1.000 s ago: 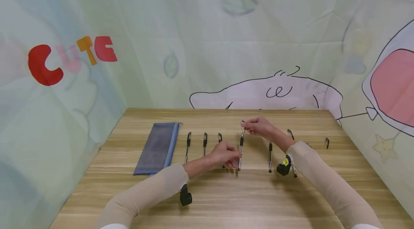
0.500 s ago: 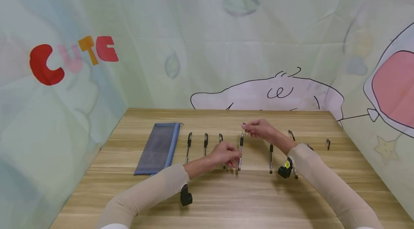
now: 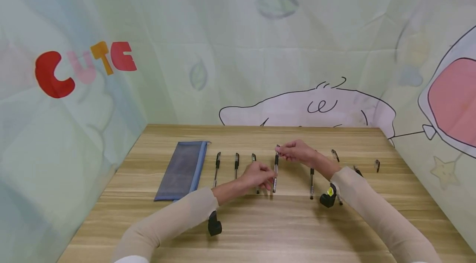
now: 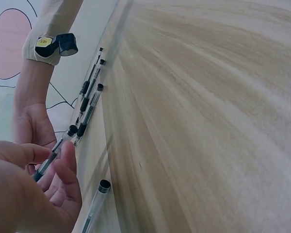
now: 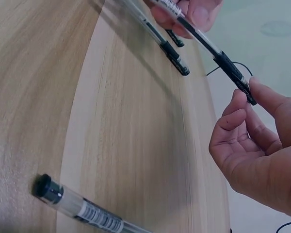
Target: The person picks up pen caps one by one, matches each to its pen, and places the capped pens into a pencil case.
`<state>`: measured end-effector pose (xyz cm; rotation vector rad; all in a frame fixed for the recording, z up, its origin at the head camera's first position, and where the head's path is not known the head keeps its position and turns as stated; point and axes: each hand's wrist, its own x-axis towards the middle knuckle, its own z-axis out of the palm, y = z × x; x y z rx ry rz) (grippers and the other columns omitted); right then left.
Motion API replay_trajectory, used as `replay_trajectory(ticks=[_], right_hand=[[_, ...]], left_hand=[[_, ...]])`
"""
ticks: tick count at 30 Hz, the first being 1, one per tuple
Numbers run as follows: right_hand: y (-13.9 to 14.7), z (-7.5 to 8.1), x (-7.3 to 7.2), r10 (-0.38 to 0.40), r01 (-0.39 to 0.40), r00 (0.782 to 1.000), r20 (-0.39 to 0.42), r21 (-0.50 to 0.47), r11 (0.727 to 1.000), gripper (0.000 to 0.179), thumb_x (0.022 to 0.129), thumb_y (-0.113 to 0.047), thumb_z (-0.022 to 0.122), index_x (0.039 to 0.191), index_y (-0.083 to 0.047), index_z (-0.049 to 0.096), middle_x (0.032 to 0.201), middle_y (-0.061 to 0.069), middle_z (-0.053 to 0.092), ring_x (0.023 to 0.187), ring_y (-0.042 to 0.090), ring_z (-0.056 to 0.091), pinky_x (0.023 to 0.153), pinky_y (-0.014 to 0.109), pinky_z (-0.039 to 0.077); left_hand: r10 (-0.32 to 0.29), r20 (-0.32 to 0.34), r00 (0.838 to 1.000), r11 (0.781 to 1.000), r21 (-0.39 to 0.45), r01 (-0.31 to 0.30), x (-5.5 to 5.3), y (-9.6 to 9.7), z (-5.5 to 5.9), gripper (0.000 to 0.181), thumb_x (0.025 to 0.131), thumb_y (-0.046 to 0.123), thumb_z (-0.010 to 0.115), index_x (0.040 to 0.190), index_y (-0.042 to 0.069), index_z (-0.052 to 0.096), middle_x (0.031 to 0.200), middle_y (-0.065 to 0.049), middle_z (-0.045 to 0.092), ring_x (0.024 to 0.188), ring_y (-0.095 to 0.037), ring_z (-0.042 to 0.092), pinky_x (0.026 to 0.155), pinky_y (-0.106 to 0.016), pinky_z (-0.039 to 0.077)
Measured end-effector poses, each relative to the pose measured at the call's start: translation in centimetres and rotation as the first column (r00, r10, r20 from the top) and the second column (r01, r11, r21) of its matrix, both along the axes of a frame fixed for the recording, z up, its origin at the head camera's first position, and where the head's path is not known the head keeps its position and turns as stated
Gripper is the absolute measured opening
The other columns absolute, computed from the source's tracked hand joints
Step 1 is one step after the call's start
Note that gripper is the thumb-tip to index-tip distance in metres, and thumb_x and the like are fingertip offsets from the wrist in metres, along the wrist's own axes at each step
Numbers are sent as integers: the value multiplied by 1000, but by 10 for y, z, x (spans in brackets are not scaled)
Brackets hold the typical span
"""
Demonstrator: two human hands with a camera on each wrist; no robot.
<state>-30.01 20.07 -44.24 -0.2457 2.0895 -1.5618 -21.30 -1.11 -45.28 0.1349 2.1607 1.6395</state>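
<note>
In the head view a slim clear-barrelled gel pen (image 3: 275,176) with a black grip is held between both hands above the table. My left hand (image 3: 257,175) pinches its barrel near the lower end between thumb and fingers. At the upper end my right hand (image 3: 297,152) pinches the cap (image 5: 247,94), which sits over the tip in the right wrist view. The left wrist view shows the barrel (image 4: 56,151) slanting up out of the left fingers. Beside the left hand lies another pen (image 3: 254,157), partly hidden by that hand.
Two capped pens (image 3: 217,166) lie left, next to a blue mesh zip pouch (image 3: 180,172). Right of the hands lies a pen (image 3: 311,182); the right sleeve partly covers another pen (image 3: 340,201). Small loose caps (image 3: 377,166) lie farther right on the wooden table (image 3: 260,230).
The right hand has come down and slightly left, bringing the cap from above the bare tip onto the pen. The left hand keeps its place on the barrel, the pen tilting slightly.
</note>
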Motion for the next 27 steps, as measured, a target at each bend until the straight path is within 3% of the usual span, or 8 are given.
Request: replay_trajectory(ticks=[15, 22, 27], right_hand=[[-3, 3, 1, 4, -3, 1000, 25, -42, 999, 23, 102, -27, 64, 87, -11, 71, 84, 1, 67, 72, 9, 55, 66, 21, 44], [-6, 4, 3, -51, 53, 998, 33, -72, 996, 36, 103, -23, 64, 118, 9, 69, 84, -1, 68, 73, 7, 56, 65, 18, 46], [-10, 5, 3, -77, 78, 997, 27, -33, 996, 30, 102, -22, 65, 111, 5, 73, 79, -2, 66, 68, 6, 54, 62, 17, 43]], left_hand=[[15, 24, 1000, 1000, 6, -15, 4, -3, 0, 23, 97, 16, 68, 105, -5, 73, 82, -7, 73, 56, -8, 60, 53, -18, 47], [29, 50, 998, 999, 14, -30, 2, 0, 7, 25, 98, 19, 68, 105, -5, 74, 77, -7, 73, 55, -8, 60, 49, -17, 46], [40, 48, 998, 999, 5, -40, 1, 6, 13, 22, 98, 13, 67, 107, -6, 74, 82, -9, 75, 57, -8, 61, 55, -18, 48]])
